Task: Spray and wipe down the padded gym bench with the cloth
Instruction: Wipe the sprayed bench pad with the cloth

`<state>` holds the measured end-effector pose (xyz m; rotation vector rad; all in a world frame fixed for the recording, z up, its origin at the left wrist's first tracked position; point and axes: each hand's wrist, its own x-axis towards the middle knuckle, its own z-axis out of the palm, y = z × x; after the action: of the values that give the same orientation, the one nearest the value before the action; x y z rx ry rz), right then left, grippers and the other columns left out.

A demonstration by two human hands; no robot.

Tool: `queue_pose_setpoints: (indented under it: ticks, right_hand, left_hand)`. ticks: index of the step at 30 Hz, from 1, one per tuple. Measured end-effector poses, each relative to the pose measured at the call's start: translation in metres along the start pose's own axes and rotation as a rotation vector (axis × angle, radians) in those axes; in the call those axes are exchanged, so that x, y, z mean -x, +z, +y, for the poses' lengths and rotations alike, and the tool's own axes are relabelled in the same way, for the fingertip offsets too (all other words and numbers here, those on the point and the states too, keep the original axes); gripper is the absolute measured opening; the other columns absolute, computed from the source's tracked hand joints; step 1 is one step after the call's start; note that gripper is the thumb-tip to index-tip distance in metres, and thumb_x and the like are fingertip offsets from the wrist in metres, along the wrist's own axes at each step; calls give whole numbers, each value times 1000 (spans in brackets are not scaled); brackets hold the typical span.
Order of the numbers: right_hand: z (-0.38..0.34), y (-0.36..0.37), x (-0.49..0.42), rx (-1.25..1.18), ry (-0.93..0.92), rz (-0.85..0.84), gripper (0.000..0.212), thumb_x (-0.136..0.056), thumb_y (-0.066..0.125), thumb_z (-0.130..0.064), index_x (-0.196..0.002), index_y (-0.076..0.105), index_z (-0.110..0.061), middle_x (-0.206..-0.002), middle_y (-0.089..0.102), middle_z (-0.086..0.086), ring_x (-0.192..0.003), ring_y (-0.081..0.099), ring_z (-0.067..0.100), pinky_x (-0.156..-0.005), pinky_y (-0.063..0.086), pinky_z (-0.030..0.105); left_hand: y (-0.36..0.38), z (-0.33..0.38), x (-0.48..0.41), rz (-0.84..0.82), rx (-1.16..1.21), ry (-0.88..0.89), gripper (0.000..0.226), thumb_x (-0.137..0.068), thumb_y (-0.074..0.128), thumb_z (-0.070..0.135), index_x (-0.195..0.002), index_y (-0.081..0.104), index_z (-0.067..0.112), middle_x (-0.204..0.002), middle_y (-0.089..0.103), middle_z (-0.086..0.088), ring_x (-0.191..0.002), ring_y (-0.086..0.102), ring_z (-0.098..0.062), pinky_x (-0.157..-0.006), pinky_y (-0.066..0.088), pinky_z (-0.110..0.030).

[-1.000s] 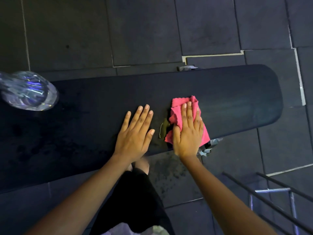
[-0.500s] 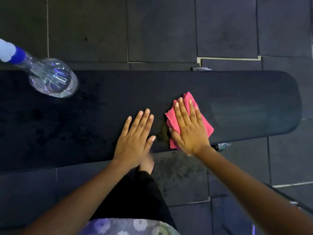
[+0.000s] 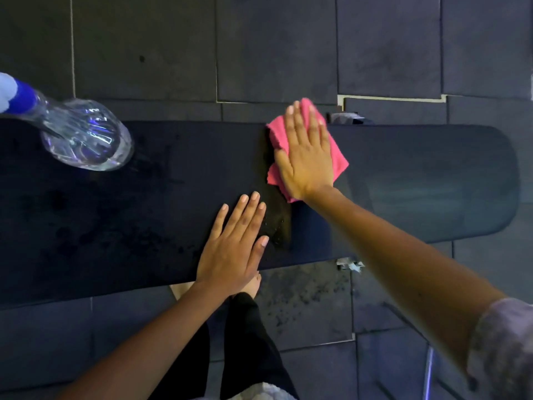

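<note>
The black padded bench [image 3: 418, 180] runs left to right across the view, its rounded end at the right. Dark wet speckles cover its left and middle parts. My right hand [image 3: 305, 157] presses flat on a pink cloth [image 3: 339, 157] at the bench's far edge, fingers reaching past that edge. My left hand [image 3: 233, 249] rests flat on the bench near its front edge, fingers slightly spread, holding nothing. A clear spray bottle [image 3: 86, 137] with a blue collar stands on the bench at the left.
Dark rubber floor tiles [image 3: 389, 47] surround the bench. My bare foot [image 3: 255, 284] and black trouser leg are just below the bench's front edge. A metal bar [image 3: 429, 368] shows at the bottom right. Wet spots mark the floor beside my foot.
My right hand has pushed the pink cloth from the bench's near edge across to its far edge. My left hand has stayed flat in place.
</note>
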<state>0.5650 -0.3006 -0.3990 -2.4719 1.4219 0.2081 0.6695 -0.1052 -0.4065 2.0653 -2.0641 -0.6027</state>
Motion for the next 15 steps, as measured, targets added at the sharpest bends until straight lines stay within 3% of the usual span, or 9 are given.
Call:
queue_pose_setpoints:
  ticks: [5,11,15]
  right_hand:
    - [6,-3,20,85,-410,-109,74,-93,14,-45,-155,9,-6,-164,6,14,-152,1,32,-123,6,48]
    - [3,12,61,104,-645,-164,72,-95,20,-47,-156,7,-11,-165,4,10,-152,-4,28,-124,0,45]
    - [-4,26,105,96,-708,-254,72,-94,26,-43,-157,4,-16,-165,1,6,-152,-7,27,-123,4,49]
  left_hand:
    - [-11,-3,-1,166,310,-142,54,-101,28,30,-149,26,6,-159,21,-9,-149,11,-19,-121,8,-41]
    - [-21,-25,-4,126,209,-181,56,-101,24,34,-150,23,8,-159,18,-8,-149,8,-18,-121,7,-44]
    - [-23,-28,1,115,201,-122,55,-102,22,36,-149,25,8,-158,20,-7,-149,11,-18,-121,10,-45]
